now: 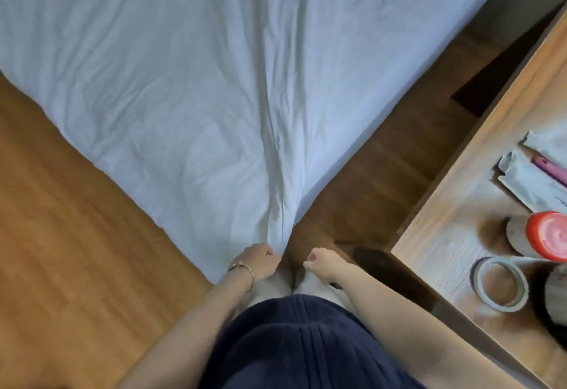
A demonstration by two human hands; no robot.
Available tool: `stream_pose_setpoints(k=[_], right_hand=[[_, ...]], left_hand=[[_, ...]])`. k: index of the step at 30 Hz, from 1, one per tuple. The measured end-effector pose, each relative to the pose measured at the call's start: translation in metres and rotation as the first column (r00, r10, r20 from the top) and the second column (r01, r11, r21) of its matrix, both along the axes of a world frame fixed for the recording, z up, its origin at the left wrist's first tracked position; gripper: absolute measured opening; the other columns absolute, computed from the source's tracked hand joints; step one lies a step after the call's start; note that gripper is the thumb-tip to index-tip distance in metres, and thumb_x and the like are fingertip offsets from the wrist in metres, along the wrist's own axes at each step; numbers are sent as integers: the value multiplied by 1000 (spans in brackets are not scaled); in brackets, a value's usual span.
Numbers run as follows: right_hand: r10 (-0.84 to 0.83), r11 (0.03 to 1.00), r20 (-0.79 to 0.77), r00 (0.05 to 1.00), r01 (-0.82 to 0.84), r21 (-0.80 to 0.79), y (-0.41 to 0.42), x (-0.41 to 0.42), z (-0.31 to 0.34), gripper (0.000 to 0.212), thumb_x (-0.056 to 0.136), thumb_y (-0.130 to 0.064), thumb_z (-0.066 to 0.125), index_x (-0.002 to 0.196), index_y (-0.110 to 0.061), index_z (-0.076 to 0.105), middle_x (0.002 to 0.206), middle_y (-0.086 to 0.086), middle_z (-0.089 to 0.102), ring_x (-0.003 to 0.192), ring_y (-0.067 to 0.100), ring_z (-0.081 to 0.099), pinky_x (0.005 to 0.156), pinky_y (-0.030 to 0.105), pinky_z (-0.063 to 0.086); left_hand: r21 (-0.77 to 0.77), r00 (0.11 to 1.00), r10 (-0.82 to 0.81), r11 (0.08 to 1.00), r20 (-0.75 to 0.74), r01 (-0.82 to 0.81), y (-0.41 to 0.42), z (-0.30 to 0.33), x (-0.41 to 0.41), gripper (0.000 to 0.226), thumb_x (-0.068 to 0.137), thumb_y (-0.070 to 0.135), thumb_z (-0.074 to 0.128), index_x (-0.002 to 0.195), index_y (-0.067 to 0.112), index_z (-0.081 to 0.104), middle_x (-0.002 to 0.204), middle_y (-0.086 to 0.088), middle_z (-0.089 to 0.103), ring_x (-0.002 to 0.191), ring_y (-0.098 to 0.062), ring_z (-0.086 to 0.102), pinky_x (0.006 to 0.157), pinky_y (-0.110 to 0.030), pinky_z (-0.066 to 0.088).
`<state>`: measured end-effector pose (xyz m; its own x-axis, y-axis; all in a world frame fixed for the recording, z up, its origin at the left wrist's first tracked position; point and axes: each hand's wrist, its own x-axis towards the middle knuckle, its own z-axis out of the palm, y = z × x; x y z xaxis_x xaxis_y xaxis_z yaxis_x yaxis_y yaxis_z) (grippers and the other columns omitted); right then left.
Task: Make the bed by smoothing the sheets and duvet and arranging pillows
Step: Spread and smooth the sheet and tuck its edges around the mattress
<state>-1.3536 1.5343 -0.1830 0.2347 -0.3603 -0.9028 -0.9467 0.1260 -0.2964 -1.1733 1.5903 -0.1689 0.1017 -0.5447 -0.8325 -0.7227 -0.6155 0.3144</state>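
The white duvet [190, 81] lies spread over the bed, its corner hanging toward the floor at my feet. I judge it soft and light, liable to wrinkle; corners and hems are the holds. My left hand [257, 261] pinches that corner, fingers curled on the cloth. My right hand [322, 261] is loosely curled beside it, holding nothing that I can see.

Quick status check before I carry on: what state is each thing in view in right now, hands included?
Duvet: spread on the bed, wrinkled, a long ridge running to its near corner.
Left hand: grips the duvet's near corner.
Right hand: fingers curled, beside the corner; whether it holds fabric is unclear.
Tape roll: lying flat on the desk.
Red-capped bottle: cap on.
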Motion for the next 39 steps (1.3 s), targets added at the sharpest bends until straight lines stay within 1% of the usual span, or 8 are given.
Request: stream_pose_setpoints(k=[6,9,15,20,24,29,35,39], right_hand=[[-106,971,40,994,112,-210,-101,20,18,36,99,-34,49,128,-13,53,121,4,61,102,19,59,85,29,48],[-39,962,5,999,39,-270,-130,27,29,35,98,-32,49,126,-12,54,118,7,62,100,23,60,82,30,47],[179,952,-60,982,-189,-240,-188,38,36,42,98,-37,46,134,-15,43,126,6,57,103,21,56,95,34,48],[254,942,-37,966,-256,-218,-277,43,26,41,97,-40,46,132,-19,46,132,3,52,103,20,54,92,31,44],[353,914,-19,935,-350,-207,-379,42,21,42,97,-43,46,133,-20,47,134,2,52,108,20,55,96,33,44],[576,774,-121,809,-587,-236,-488,34,50,45,100,-43,39,137,-19,44,135,4,51,118,24,53,95,35,42],[607,736,-146,781,-622,-268,-556,31,67,44,99,-44,38,136,-22,45,129,1,55,106,21,55,82,31,40],[563,753,-167,809,-585,-301,-582,34,73,43,99,-44,38,135,-21,46,131,3,54,114,23,54,87,34,41]], left_hand=[[-93,995,89,992,33,-86,-46,9,38,25,90,40,41,103,23,53,99,2,58,87,-17,54,72,-30,41],[-119,994,96,989,51,-89,-74,17,38,35,91,43,40,118,24,50,114,3,58,98,-18,56,76,-29,45],[-117,988,146,983,46,-139,-133,21,26,38,88,42,39,115,19,53,108,-1,58,97,-22,59,80,-32,47],[-116,972,209,974,105,-197,-210,17,19,51,92,44,38,137,22,40,133,1,52,111,-20,56,87,-34,47],[-97,933,338,940,127,-327,-292,8,7,52,94,46,37,139,22,39,137,0,49,116,-21,53,92,-35,46],[-90,882,467,883,61,-461,-388,22,-23,52,93,47,38,138,23,41,140,0,48,122,-21,49,95,-36,43],[-165,844,535,837,45,-522,-471,35,-33,48,92,48,39,135,27,44,136,5,51,119,-18,51,91,-36,44],[-197,883,463,875,77,-442,-502,28,-13,48,94,46,38,136,25,43,137,4,50,120,-19,52,92,-36,45]])
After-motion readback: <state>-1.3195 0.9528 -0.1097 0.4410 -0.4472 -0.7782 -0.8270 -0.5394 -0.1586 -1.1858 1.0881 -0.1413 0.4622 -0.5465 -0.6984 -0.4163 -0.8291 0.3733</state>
